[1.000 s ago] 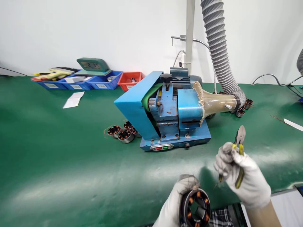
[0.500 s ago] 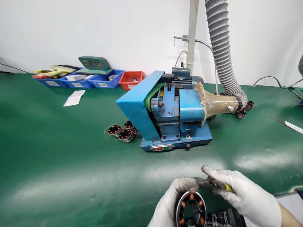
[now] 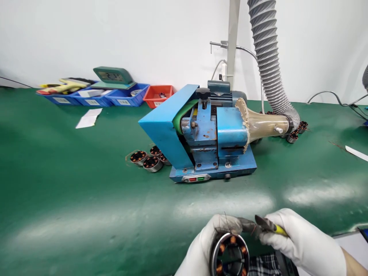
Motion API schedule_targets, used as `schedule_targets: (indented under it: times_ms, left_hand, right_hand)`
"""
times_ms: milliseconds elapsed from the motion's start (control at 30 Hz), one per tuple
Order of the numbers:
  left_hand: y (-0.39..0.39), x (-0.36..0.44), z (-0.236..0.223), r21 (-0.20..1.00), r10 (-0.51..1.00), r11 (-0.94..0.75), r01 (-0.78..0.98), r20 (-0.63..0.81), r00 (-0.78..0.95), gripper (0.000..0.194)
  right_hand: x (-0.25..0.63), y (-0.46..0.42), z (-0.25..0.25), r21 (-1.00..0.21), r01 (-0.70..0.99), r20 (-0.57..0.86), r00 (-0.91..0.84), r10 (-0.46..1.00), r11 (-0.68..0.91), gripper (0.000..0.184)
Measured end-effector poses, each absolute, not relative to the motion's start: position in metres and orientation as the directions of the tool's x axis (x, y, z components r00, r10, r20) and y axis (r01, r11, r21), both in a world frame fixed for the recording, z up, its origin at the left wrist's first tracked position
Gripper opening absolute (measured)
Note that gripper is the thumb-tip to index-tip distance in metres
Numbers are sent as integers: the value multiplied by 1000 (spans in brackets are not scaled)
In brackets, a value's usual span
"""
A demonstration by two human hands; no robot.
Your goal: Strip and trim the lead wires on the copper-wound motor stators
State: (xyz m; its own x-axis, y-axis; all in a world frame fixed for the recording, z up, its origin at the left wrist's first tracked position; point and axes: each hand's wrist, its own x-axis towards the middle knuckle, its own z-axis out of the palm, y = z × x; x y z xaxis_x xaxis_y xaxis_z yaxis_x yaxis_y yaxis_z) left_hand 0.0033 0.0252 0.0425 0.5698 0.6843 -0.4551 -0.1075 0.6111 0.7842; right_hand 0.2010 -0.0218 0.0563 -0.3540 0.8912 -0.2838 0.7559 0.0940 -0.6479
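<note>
My left hand (image 3: 221,226), in a white glove with dark, dirty fingertips, is closed round a motor stator (image 3: 212,260), a silver ring with copper windings inside. The stator's open face is turned towards me at the bottom of the view. Thin wire ends stick up by the left thumb, and the left fingers reach right. My right hand (image 3: 290,234), also white-gloved, grips wire cutters (image 3: 266,223) with dark jaws and a yellow handle. The jaws are close to the left fingertips, beside a thin reddish wire. Part of the handle is hidden by the glove.
A blue belt grinder (image 3: 201,134) stands on the green table (image 3: 71,191), with a grey duct hose (image 3: 264,57) on its right. Several stators (image 3: 152,164) lie left of it, others behind right. Blue bins (image 3: 126,100), a red bin (image 3: 158,96) and a clock (image 3: 113,75) line the wall.
The right hand has shifted slightly right, and its raised finger has lowered, so the cutters' jaws show more clearly. The left hand keeps hold of the stator, almost in place.
</note>
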Motion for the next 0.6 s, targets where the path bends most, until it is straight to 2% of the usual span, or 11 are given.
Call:
schedule_targets:
  times_ms: [100, 133, 233, 300, 367, 433, 500, 567, 600]
  left_hand:
    - [20, 4, 44, 785, 704, 604, -135, -448, 551, 14]
    - [18, 4, 44, 778, 701, 614, -133, -460, 545, 13]
    - [13, 3, 38, 761, 714, 634, -133, -511, 479, 12]
    - [11, 2, 32, 764, 741, 627, -154, -523, 421, 22]
    - [8, 2, 26, 773, 767, 609, -179, -516, 382, 32]
    - [5, 7, 19, 790, 794, 580, -201, -492, 356, 36]
    - [4, 15, 13, 799, 822, 550, -241, -468, 324, 37]
    - [4, 24, 8, 793, 841, 532, -297, -455, 292, 36]
    - [5, 29, 7, 785, 843, 532, -318, -455, 287, 35]
  right_hand:
    - [215, -19, 45, -615, 788, -333, -224, 916, -31, 41]
    - [224, -16, 39, -570, 818, -337, -142, 931, -81, 38]
    - [258, -6, 14, -261, 925, -280, 202, 939, -277, 29]
    - [277, -2, -3, -69, 921, -207, 364, 908, -384, 35]
    - [283, -3, -14, 3, 910, -148, 411, 900, -415, 45]
    - [269, -12, -17, -79, 934, -27, 348, 937, -349, 52]
    - [237, -26, -15, -336, 932, 143, 195, 970, -138, 50]
    - [197, -41, -12, -604, 786, 284, 58, 957, 132, 49]
    - [178, -48, -12, -687, 701, 340, 82, 937, 188, 49]
